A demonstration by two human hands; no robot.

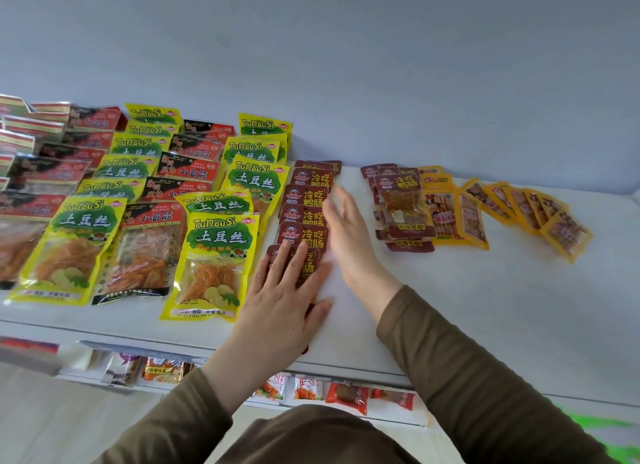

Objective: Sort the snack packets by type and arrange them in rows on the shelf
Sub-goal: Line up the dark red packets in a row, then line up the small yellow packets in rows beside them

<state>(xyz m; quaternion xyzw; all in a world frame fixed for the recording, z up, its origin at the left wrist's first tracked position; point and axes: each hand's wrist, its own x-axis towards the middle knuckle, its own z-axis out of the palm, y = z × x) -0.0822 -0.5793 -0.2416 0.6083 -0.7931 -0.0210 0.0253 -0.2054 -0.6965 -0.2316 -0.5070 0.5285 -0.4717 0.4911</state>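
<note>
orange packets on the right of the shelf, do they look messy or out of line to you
Yes. The orange packets fan out crookedly, each tilted and overlapping, unlike the straight dark red row that the left hand presses flat. The dark red pile beside them is also a loose heap.

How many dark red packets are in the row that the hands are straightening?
6 visible, overlapping front to back: nearest under the left hand, the next four at, farthest by the wall. Others may be hidden.
</note>
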